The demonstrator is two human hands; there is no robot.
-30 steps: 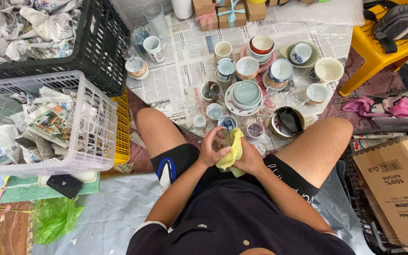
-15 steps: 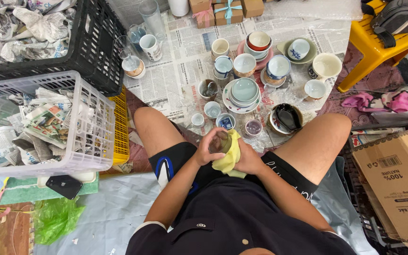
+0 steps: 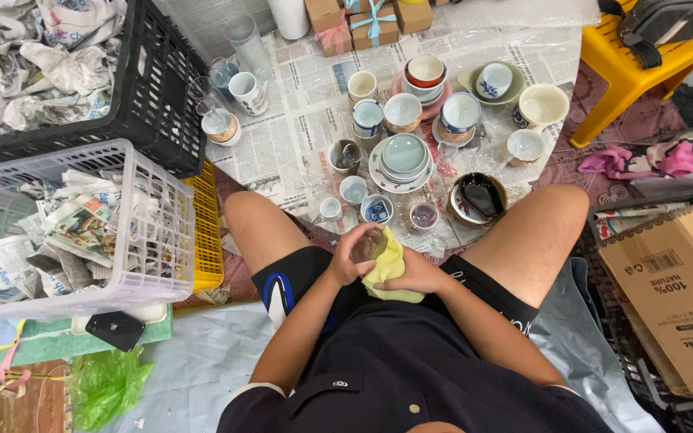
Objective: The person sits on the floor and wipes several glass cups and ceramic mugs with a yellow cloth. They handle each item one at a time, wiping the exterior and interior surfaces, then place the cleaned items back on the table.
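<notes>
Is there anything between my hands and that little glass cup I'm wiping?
Only the yellow cloth. The left hand grips the small glass cup directly, while the right hand presses the cloth against it. Nothing else visible comes between them.

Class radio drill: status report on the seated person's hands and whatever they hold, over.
Left hand grips small glass cup. Right hand presses yellow cloth against it. Cups and bowls crowd the newspaper ahead; nothing blocks the hands.
</notes>
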